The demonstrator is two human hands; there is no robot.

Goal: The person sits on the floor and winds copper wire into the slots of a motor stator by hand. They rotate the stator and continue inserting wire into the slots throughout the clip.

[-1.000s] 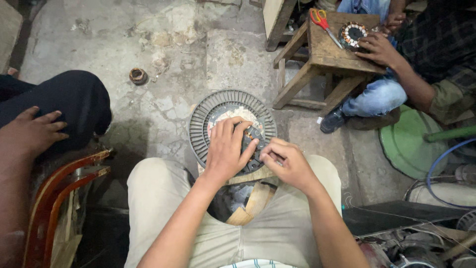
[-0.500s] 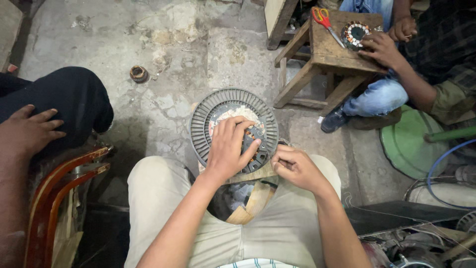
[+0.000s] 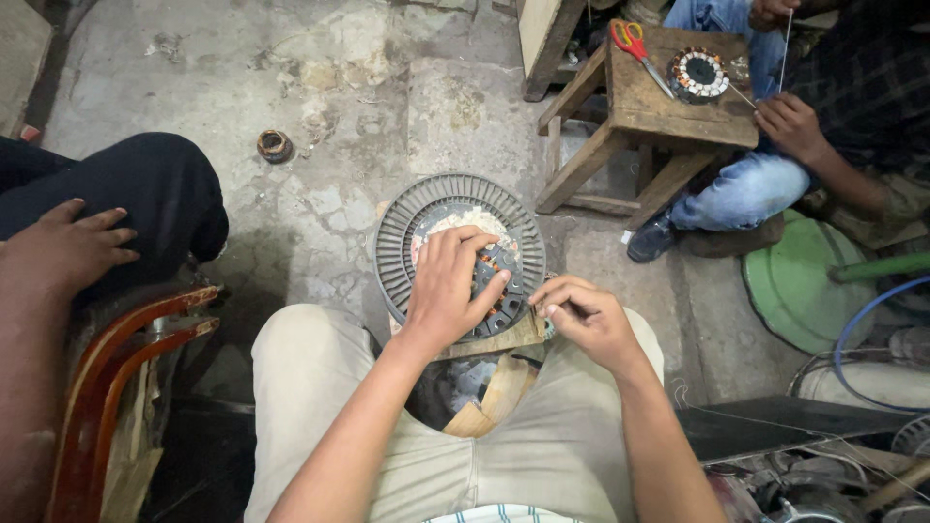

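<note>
A round grey ribbed metal motor part (image 3: 407,232) with copper windings in its middle rests on a wooden block (image 3: 504,339) between my knees. My left hand (image 3: 450,286) lies flat over the windings and presses on them with spread fingers. My right hand (image 3: 586,320) sits just right of the part's rim, its fingers pinched together on what looks like a thin wire, too fine to see clearly.
Another person at the top right works at a small wooden stool (image 3: 668,107) holding red scissors (image 3: 635,44) and a wound stator (image 3: 699,75). A third person's hand (image 3: 63,247) rests on a dark knee at the left. A small ring (image 3: 275,146) lies on the concrete floor; a green disc (image 3: 804,291) is right.
My right hand has drawn away from the windings to the right and down. My left hand stays pressed on the part. The person at the stool has lifted a hand off it.
</note>
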